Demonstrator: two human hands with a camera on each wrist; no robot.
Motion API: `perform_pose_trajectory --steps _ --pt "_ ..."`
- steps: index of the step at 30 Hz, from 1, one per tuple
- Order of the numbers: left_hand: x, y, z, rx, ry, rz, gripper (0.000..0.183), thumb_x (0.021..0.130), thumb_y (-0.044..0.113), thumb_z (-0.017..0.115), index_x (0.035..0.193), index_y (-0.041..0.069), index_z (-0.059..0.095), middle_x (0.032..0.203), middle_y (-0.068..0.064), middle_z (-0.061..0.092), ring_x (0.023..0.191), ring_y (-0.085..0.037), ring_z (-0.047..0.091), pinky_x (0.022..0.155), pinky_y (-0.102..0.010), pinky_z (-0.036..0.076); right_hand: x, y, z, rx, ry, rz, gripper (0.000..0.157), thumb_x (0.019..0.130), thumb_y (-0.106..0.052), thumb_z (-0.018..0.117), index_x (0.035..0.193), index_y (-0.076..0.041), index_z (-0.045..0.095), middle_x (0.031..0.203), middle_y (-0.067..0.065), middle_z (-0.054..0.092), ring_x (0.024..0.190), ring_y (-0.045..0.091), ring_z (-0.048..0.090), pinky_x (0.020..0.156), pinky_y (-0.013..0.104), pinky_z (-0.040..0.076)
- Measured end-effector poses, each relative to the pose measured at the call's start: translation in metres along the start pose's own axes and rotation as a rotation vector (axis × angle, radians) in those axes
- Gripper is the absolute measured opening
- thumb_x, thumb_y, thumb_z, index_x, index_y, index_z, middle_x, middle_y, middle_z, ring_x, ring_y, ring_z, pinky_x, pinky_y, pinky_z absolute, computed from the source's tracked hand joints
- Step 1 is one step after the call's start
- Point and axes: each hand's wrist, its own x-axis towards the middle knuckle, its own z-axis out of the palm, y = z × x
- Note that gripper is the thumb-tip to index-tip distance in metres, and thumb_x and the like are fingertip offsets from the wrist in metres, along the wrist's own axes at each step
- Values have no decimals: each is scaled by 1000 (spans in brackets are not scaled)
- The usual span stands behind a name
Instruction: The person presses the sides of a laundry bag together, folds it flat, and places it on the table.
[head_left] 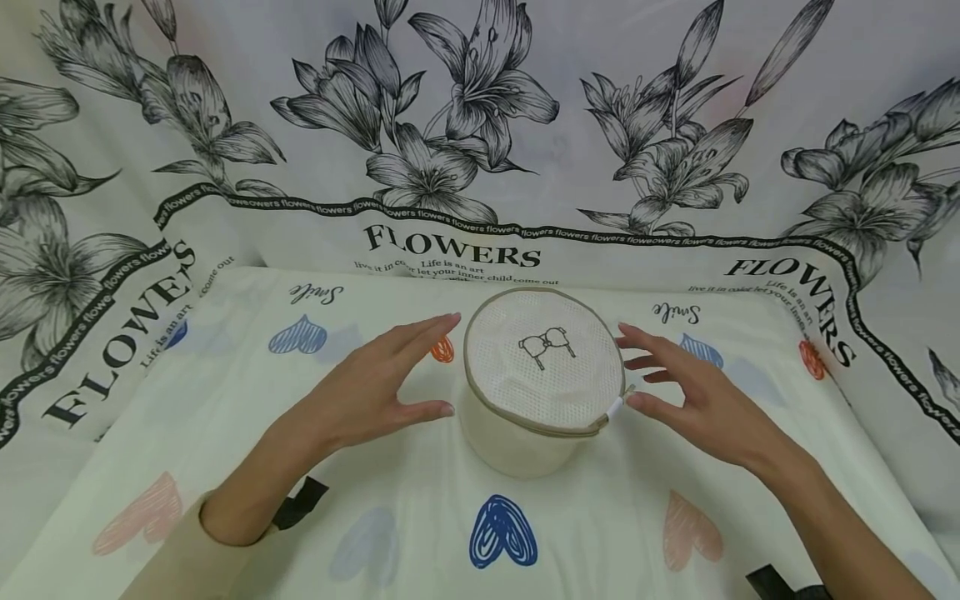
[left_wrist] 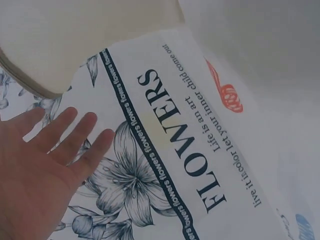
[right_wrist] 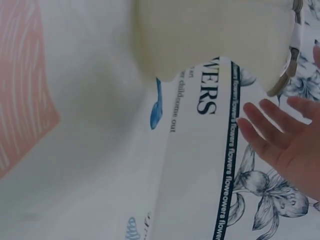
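A round, cream-white bra washing bag (head_left: 510, 375) stands upright on the bed-like surface, its mesh lid facing up with a small line drawing of a bra (head_left: 546, 346). A tan zip edge (head_left: 517, 421) runs round the lid, and a white zip pull (head_left: 616, 407) hangs at its right side. Left of the bag, my left hand (head_left: 382, 379) is held with straight, spread fingers, a short gap from the side. On the other side my right hand (head_left: 693, 396) has relaxed fingers, the fingertips right by the rim and the zip pull. Both wrist views show empty palms.
White cloth (head_left: 420, 517) with coloured hearts covers the surface under the bag. Behind it rises a white sheet (head_left: 562, 150) printed with black lilies and the word FLOWERS. A black strap (head_left: 302, 502) shows at my left wrist.
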Motion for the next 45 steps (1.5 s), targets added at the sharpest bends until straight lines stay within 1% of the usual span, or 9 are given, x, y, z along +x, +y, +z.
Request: perform_pose_trajectory --steps 6,11,15,19,27,33,38,41,45 --pt "7 7 4 -22 28 34 90 83 56 73 157 38 24 155 0 40 138 -26 43 105 -53 44 9 -4 5 101 35 1 63 92 -14 73 148 -24 47 141 -4 54 104 10 64 85 20 52" --pt "12 10 9 -73 81 93 85 85 48 76 156 30 31 150 2 45 131 -20 51 103 -44 48 12 -5 5 132 36 45 60 91 -14 74 146 -19 50 137 0 57 100 8 65 81 19 54" --pt "17 14 14 -156 142 98 76 87 39 77 152 22 41 136 2 56 111 -16 61 88 -32 56 13 -7 4 181 25 92 61 91 -15 74 147 -17 50 131 4 59 97 10 67 76 21 55" --pt "22 21 20 -250 195 19 65 88 33 78 145 16 52 117 2 63 88 -12 63 70 -23 55 14 -10 3 258 18 164 61 91 -16 74 147 -18 50 123 6 61 94 13 67 72 24 55" --pt "26 31 22 -421 208 -167 65 82 25 84 140 15 57 93 1 65 79 -8 68 73 -22 58 17 -11 8 390 21 288 64 88 -17 77 146 -17 51 134 8 56 97 13 66 75 24 56" --pt "29 33 22 -580 168 -253 67 80 13 84 141 14 57 100 -7 63 81 -12 72 80 -23 57 19 -10 12 462 10 315 79 86 -14 79 153 -18 39 137 14 50 98 13 67 79 26 57" --pt "32 33 23 -673 131 -324 69 81 10 83 143 16 54 125 -8 63 92 -17 71 82 -29 58 21 -9 14 501 -34 357 85 85 -14 80 156 -20 33 137 15 44 97 12 66 78 26 56" --pt "34 33 25 -706 128 -362 71 81 10 83 144 17 51 136 -6 60 96 -17 70 81 -31 59 22 -9 15 529 -53 372 91 83 -13 81 158 -20 29 134 16 43 96 14 66 79 26 56" --pt "35 34 28 -711 122 -405 66 83 11 81 142 18 53 136 -3 60 98 -15 69 75 -31 58 22 -8 19 544 -67 370 95 82 -12 82 158 -19 25 129 17 45 95 18 67 79 28 57"
